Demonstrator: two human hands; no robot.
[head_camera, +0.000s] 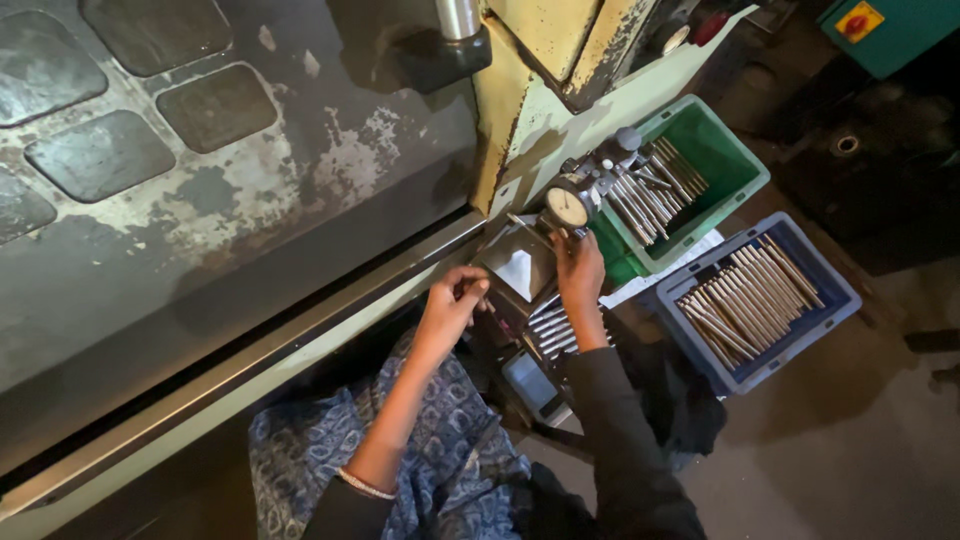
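Left hand (452, 305) curled narrow, fingertips pinched at the left edge of the metal gauge block (520, 268), grip on any rod not discernible. Right hand (582, 272) closed around the gauge stand just under the dial gauge (567, 208). Block between both hands, touching each. Loose steel rods (552, 330) just below right wrist. Green tray (735, 165) and blue tray (835, 300) of rods farther right.
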